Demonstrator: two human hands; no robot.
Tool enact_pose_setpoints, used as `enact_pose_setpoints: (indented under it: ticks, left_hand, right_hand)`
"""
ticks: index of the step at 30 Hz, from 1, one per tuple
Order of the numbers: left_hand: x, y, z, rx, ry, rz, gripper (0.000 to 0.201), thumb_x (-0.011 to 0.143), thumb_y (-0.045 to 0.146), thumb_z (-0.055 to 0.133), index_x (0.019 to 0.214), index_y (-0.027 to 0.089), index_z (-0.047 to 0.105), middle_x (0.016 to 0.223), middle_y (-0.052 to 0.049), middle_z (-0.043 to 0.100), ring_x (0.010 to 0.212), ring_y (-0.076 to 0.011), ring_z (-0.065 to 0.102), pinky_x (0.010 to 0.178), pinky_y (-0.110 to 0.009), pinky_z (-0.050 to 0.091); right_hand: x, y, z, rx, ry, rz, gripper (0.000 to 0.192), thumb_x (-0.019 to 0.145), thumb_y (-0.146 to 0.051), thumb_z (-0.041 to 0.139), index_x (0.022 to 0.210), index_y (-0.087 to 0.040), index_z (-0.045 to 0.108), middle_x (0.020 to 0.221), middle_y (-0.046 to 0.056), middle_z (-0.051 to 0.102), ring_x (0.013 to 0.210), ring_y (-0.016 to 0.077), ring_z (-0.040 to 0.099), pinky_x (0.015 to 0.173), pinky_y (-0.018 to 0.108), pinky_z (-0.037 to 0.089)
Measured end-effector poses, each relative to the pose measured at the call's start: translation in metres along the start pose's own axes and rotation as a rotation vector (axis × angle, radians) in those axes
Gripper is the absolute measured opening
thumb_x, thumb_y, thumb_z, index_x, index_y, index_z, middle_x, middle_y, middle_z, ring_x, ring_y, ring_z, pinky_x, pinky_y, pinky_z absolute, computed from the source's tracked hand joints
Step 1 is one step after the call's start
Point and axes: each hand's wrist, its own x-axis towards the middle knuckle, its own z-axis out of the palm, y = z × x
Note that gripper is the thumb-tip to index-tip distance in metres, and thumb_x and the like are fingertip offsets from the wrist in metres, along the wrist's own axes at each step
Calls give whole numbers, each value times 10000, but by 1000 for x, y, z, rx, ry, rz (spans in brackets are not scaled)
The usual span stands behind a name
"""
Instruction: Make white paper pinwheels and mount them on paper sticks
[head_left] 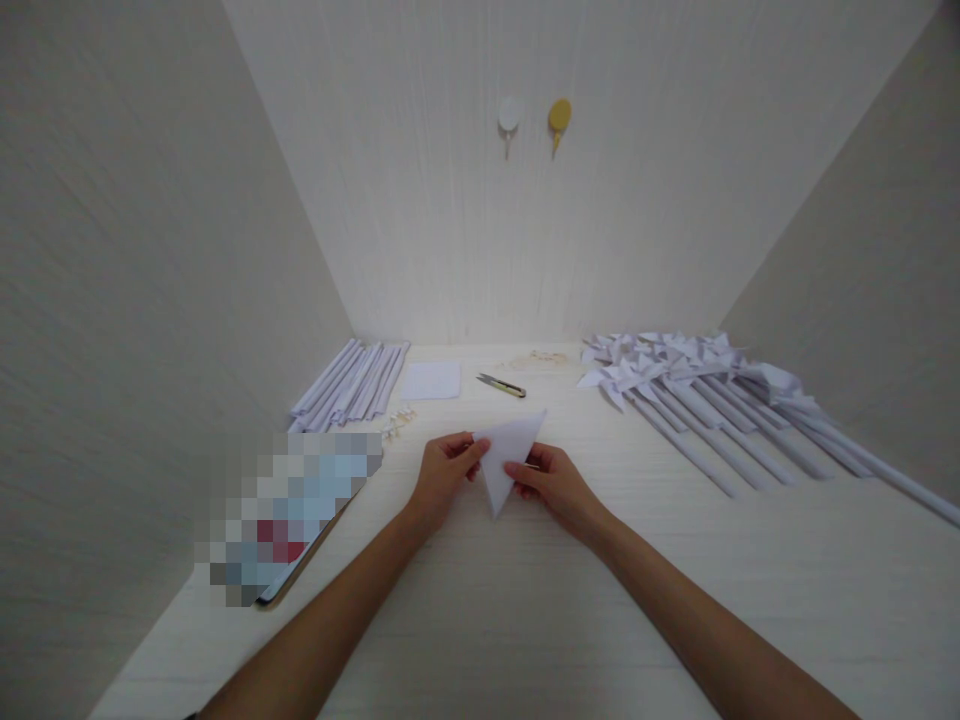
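A white sheet of paper folded into a triangle (510,450) is held just above the pale tabletop (525,620). My left hand (444,475) pinches its left corner. My right hand (551,487) grips its lower right edge with thumb on top. The triangle's upper tip points to the far right, its lower tip toward me.
Rolled white paper sticks (352,382) lie at the back left beside a small square paper stack (431,381). Small scissors (501,385) lie behind the hands. Finished paper pinwheels on sticks (697,400) fill the right. A blurred tablet (289,515) sits left. Walls enclose three sides.
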Motion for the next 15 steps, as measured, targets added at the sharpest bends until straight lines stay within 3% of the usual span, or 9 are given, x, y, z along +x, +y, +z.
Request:
enact_pose_setpoints:
  ticks: [10,15]
  left_hand:
    - [3,-4,-3,23,14,16,291,576,346,649,444,139,493,392,55,412,406,-50,347,430,-200,241]
    - [3,-5,-3,16,21,-13,310,556,365,659,439,141,479,399,52,411,404,-51,349,426,-203,246]
  right_hand:
    - [0,1,0,-26,-10,-9,241,565,-284,685,727,-130,598,550,-29,558,443,60,426,445,223,312]
    - [1,-5,-3,18,117,-86,216,571,-316,685,651,-139,591,522,-35,525,465,60,430,442,210,303]
